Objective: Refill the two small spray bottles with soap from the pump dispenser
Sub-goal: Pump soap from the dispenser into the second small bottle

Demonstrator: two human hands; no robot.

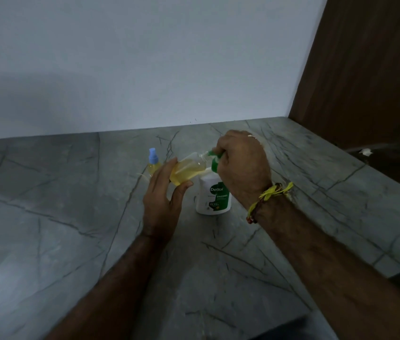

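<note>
Grey worktop (71,217). Left hand (163,202) grips tilted bottle (186,171), neck at pump (215,160); right hand (242,168) clasps pump. Behind left grip, capped bottle (153,163) holds yellow liquid, likely done.

A grey stone worktop (59,217) with dark veins fills the lower half of the view, its left far corner rounded. Behind it rises a plain pale wall (132,57), dimly lit, with a soft shadow across its lower left. At the right stands a brown wood-grain panel (366,69), and below it lies a dark surface with a small white scrap (366,151).
</note>
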